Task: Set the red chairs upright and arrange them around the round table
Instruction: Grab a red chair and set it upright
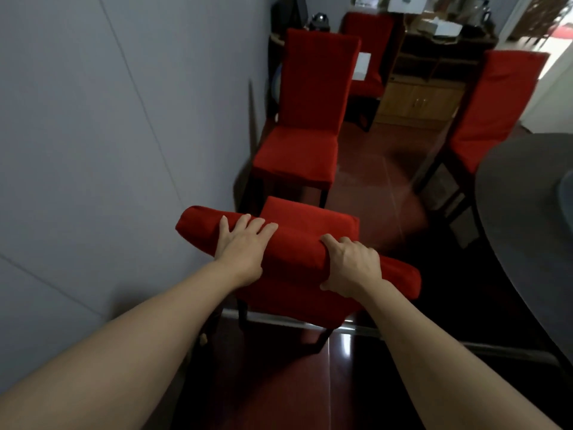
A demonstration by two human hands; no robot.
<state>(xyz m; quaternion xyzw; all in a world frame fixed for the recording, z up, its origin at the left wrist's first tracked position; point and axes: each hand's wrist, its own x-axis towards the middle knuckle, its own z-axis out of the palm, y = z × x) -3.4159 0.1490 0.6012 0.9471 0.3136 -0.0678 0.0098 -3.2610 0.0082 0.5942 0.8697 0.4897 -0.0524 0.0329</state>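
From my head camera, I am holding the nearest chair (310,231) by the top of its backrest, both arms stretched out in front of me. My left hand (240,251) is lying over the top edge with its fingers only loosely bent across the red cover, thumb hidden from me. My right hand (352,268) is gripping the same edge, fingers curled over the far side and thumb pressing the near side. This chair is standing on its dark legs, its seat just beyond my hands. Straight past my grip, a second chair (305,119) is standing upright against the grey wall (108,135) on my left, facing me. Farther beyond it, a third chair (369,51) is sitting in front of a wooden cabinet (421,100). Ahead and to the right of my right hand, a fourth chair (490,113) is standing with its back toward me, close to the dark round table (527,228), whose edge is curving down my right side.
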